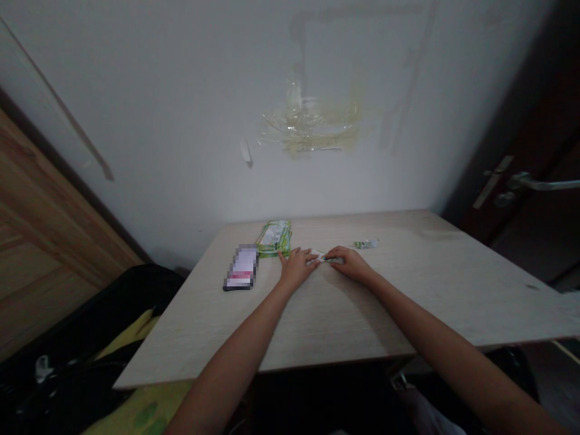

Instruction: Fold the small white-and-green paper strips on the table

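Forearms (247, 335) stretch toward twelve; left hand (296, 267) and right hand (351, 264) pinch a packet (320, 256), phone (243, 267) at its nine o'clock.

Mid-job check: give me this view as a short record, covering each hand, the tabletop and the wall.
Left hand: on the left end of a small white-and-green piece
Right hand: fingers at its right end; grip unclear
Left side: green packet stack, phone nearer
Right side: small green-and-white item beyond right hand
Surface: pale table
Wall: clear tape
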Demonstrator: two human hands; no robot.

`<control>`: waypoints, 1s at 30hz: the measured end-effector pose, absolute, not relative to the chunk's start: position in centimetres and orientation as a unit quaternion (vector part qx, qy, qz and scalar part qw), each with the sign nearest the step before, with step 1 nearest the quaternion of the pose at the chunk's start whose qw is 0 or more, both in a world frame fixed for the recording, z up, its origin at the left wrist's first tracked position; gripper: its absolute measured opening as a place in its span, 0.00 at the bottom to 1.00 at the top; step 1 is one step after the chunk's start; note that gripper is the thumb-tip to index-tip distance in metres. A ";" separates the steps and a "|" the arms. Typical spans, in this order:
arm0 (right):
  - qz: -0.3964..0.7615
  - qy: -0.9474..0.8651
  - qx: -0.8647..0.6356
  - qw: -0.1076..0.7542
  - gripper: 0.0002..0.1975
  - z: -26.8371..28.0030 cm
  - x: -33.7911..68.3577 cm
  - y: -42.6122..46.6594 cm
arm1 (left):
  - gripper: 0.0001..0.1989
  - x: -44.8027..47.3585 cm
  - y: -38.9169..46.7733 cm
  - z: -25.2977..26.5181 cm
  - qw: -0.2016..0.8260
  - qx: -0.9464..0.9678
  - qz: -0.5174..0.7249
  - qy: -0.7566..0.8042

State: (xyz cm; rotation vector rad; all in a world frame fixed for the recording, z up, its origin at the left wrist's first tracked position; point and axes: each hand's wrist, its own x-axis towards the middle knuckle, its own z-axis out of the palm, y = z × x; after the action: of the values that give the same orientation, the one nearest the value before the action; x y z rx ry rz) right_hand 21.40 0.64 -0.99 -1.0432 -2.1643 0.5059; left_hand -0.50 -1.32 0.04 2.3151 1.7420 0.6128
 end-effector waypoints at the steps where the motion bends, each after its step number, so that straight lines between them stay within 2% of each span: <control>1: 0.184 -0.834 -0.398 0.335 0.13 -1.0 21.4 0.6 | 0.17 -0.5 -1.3 0.0 0.089 0.781 0.206 0.583; 12: 0.106 -0.861 -0.400 0.295 0.08 -0.8 21.5 0.8 | 0.17 -0.6 -1.3 0.0 0.098 0.786 0.195 0.579; 21: 0.089 -0.868 -0.401 0.280 0.08 -0.9 20.9 0.5 | 0.13 0.0 -1.8 0.6 0.064 0.767 0.242 0.590; 30: 0.057 -0.870 -0.403 0.277 0.08 -1.4 20.1 0.6 | 0.12 0.8 -2.1 0.8 0.063 0.751 0.234 0.614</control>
State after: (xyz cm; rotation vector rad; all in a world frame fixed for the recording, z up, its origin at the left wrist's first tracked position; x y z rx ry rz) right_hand 20.11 0.56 -1.43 -1.0812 -2.3367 0.1533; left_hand 0.76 -2.15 0.76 2.2694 1.8541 0.7067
